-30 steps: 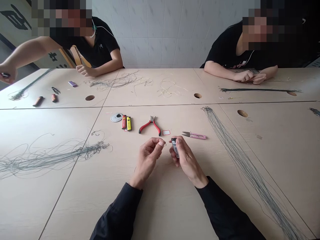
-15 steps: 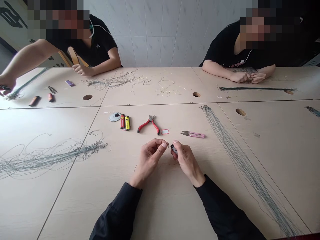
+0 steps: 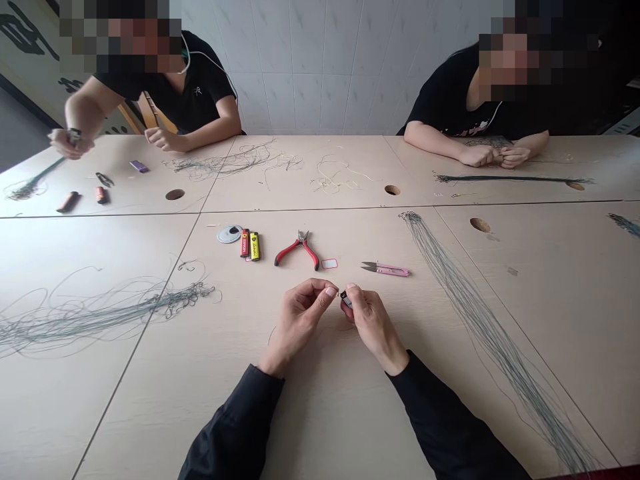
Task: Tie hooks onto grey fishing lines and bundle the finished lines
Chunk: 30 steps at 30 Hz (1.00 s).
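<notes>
My left hand (image 3: 305, 320) is closed in a pinch, thumb against forefinger, on the end of a thin cord (image 3: 271, 335); part of the cord shows beside the wrist. My right hand (image 3: 374, 323) is wrapped round a lighter (image 3: 346, 299), its metal top pointing at the left fingertips, thumb on it. The two hands nearly meet, a small gap apart. No flame can be made out. Beyond them lie red-handled pliers (image 3: 297, 251), pink thread snips (image 3: 386, 269) and a small red-edged label (image 3: 330, 264).
A red lighter (image 3: 245, 243) and a yellow lighter (image 3: 255, 246) lie by a round silver lid (image 3: 229, 234). Cord bundles lie left (image 3: 115, 318) and right (image 3: 480, 320). Across the table sit two people, one holding a cord bundle (image 3: 45, 175). The tabletop has round holes (image 3: 480, 225).
The far-left person's hand has swung inward and up, drawing a cord bundle along. My right hand and the lighter have shifted very slightly left; my left hand stays nearly still.
</notes>
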{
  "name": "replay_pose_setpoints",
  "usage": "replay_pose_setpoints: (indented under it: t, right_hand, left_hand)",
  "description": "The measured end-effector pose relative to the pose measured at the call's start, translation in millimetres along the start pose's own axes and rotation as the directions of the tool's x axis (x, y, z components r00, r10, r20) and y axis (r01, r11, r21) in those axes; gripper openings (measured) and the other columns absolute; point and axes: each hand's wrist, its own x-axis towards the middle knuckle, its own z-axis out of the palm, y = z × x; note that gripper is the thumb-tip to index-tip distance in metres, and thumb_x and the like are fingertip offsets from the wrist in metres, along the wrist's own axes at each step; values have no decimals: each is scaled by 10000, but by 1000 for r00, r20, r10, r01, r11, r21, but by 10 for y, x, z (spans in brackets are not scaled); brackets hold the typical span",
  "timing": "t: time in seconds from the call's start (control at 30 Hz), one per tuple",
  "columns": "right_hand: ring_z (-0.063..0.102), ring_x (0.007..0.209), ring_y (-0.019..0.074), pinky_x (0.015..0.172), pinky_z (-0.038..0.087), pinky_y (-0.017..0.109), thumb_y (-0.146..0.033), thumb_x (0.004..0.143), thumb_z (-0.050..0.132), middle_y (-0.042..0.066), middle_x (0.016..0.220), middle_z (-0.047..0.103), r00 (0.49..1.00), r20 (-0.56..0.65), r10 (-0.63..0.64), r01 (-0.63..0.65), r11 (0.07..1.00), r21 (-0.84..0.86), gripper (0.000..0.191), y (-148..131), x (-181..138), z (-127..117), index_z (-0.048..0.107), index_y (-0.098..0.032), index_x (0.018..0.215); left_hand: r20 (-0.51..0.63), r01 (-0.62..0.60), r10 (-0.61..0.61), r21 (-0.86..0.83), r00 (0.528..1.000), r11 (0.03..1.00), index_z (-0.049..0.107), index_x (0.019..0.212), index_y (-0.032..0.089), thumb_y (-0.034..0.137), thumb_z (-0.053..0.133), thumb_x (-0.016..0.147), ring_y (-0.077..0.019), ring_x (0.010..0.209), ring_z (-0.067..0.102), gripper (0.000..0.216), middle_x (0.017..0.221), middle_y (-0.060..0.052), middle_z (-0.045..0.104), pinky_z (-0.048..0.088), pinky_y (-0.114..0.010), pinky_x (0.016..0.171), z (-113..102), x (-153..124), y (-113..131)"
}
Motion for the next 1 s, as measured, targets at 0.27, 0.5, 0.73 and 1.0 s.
replay_pose_setpoints:
  t: [0.27, 0.5, 0.73, 1.0]
  right_hand:
    - [265, 476, 104, 480, 227, 270, -511, 952, 347, -39, 503, 298, 1000, -12, 26, -25, 997, 71, 504, -11, 12, -1, 329, -214, 544]
    - [219, 476, 102, 419, 197, 212, -687, 928, 364, -66, 587, 284, 986, -100, 133, -79, 903, 423, 519, -49, 23, -62, 566, -211, 878]
    - [270, 531, 90, 469, 256, 232, -498, 904, 605, -55, 608, 321, 996, 27, -82, 75, 973, 216, 341, -72, -52, -12, 633, -166, 835]
    - [296, 486, 85, 435, 264, 218, -448, 874, 658, -75, 584, 330, 965, -253, -73, 174, 899, 402, 256, -175, -58, -307, 574, -209, 913]
  left_hand:
    - [-7, 8, -8, -2, 1000, 1000, 680, 859, 164, 394, 658, 888, -62, 578, 447, 234, 731, 12, 610, 366, -205, 552, 6, -3, 18]
    - [-66, 14, -18, -57, 998, 998, 666, 854, 160, 428, 673, 867, -66, 567, 387, 269, 648, 35, 509, 318, -210, 530, -13, 15, -10]
    - [-67, -12, 10, -28, 998, 1000, 670, 849, 159, 421, 666, 876, -70, 573, 399, 264, 668, 21, 532, 336, -210, 541, -11, 28, -27]
    - [47, 87, -87, -4, 995, 996, 654, 1044, 159, 492, 605, 897, -84, 527, 393, 367, 587, 46, 457, 289, -209, 493, -13, 8, -56]
